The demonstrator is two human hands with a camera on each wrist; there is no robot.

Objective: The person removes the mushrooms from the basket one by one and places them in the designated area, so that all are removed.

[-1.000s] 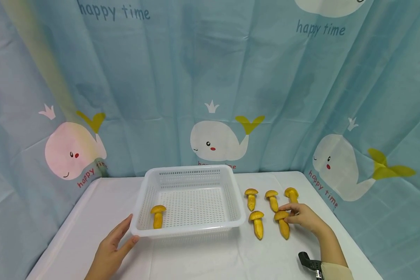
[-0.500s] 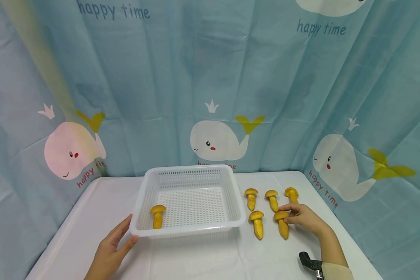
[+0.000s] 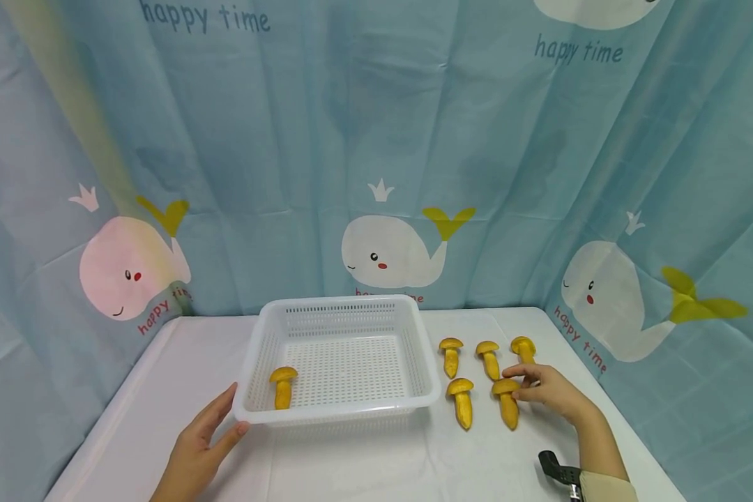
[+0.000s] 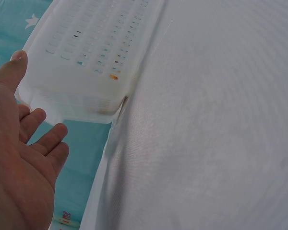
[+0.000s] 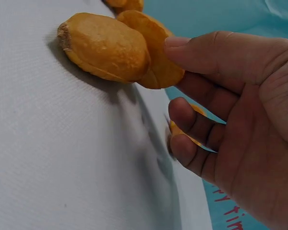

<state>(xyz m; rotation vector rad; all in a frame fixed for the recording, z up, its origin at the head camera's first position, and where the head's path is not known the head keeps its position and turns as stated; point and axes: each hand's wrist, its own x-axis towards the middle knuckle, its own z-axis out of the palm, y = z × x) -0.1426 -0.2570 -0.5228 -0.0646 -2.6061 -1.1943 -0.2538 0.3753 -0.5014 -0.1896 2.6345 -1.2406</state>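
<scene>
In the head view my left hand (image 3: 196, 446) is at the near left corner of a white plastic basket (image 3: 326, 415), its thumb and forefinger extended along the rim. The left wrist view shows the thumb of that hand (image 4: 26, 158) against the basket (image 4: 72, 81), other fingers loosely bent below. My right hand (image 3: 555, 394) pinches the cap of a yellow mushroom (image 3: 508, 411) lying on the table. Up close, its thumb presses on the cap of the mushroom (image 5: 105, 48); the forefinger is partly hidden behind. Another mushroom (image 3: 283, 390) is inside the basket at its left.
Several more yellow mushrooms lie right of the basket, among them a front one (image 3: 461, 404), a back left one (image 3: 451, 357) and a back right one (image 3: 523, 347). A white cloth covers the table (image 3: 351, 464). Behind hangs a blue whale-print curtain (image 3: 276, 237).
</scene>
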